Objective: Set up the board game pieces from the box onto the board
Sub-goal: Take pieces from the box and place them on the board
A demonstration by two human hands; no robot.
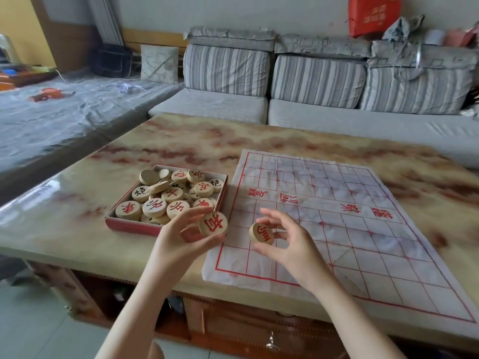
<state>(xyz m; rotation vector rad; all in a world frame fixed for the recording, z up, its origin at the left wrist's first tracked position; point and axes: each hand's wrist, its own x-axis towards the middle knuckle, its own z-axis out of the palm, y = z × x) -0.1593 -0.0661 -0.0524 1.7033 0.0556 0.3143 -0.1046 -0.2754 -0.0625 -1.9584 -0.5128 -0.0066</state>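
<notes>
A red shallow box (134,226) holds several round wooden chess pieces (166,195) with red or black characters. To its right lies a white paper board (337,229) with a red grid; no pieces stand on it. My left hand (181,237) grips a wooden piece with a red character (213,224) just in front of the box's near right corner. My right hand (287,239) pinches another red-marked piece (261,232) above the board's near left part.
The marble-patterned table (181,141) carries the box and the board. A grey striped sofa (311,81) runs behind the table, with a plastic-covered surface (64,112) at the left. The table's front edge is close to my arms.
</notes>
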